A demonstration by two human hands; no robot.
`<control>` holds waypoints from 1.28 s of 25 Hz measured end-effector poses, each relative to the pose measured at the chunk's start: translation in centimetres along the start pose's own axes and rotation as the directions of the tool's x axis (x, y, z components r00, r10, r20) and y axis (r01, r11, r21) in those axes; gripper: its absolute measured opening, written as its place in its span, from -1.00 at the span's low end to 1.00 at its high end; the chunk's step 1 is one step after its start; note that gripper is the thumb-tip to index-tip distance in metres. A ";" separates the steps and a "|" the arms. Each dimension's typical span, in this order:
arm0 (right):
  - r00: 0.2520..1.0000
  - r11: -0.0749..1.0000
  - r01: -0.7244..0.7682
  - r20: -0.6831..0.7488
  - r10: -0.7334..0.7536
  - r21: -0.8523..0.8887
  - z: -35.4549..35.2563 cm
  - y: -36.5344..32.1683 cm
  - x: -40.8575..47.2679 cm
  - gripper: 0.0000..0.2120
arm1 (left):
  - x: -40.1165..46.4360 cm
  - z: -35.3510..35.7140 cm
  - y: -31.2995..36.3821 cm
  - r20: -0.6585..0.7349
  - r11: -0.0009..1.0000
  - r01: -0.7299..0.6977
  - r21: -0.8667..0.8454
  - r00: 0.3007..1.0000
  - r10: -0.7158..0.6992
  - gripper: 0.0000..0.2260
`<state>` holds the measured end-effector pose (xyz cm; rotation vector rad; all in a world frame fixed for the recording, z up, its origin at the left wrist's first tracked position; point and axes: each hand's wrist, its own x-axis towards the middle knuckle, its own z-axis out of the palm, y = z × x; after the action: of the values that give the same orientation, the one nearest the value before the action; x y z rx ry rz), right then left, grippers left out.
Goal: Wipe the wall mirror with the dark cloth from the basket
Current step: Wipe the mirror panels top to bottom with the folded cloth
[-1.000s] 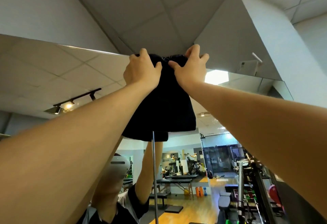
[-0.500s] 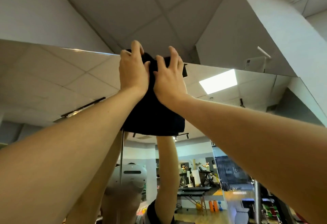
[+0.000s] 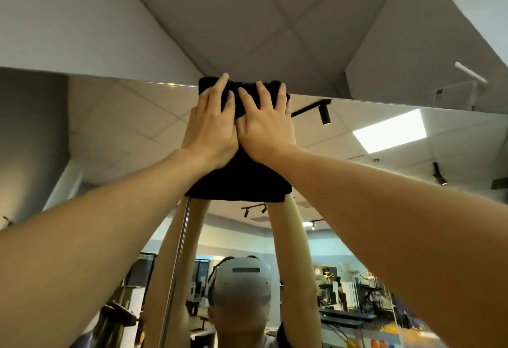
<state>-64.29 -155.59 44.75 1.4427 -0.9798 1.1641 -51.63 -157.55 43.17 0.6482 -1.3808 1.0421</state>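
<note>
Soft dark cloth (image 3: 239, 177): I press it flat with left hand (image 3: 210, 130) and right hand (image 3: 265, 130), fingers straight, on the mirror (image 3: 123, 133).

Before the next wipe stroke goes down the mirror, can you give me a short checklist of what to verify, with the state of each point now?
1. Left hand flat on the dark cloth: ok, fingers straight.
2. Right hand flat on the cloth beside the left: ok.
3. Cloth against the wall mirror: ok, it lies on the glass at the top edge.
4. Cloth reaches the upper border: ok, its top overlaps the edge line.
5. Path below the cloth free: ok, only bare glass and the vertical seam lie there.
6. Glass already clean under the cloth: cannot tell, it is hidden.
</note>
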 end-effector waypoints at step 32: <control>0.999 1.000 -0.010 -0.032 0.010 -0.012 -2.3 9.5 0.1 -0.45 | 4.0 4.9 7.9 0.043 0.996 0.073 -0.055 0.997 -0.071 -0.52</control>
<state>-73.84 -155.03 46.85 1.4066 -0.9711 1.1831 -61.28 -157.54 46.13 0.6763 -1.4069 0.9340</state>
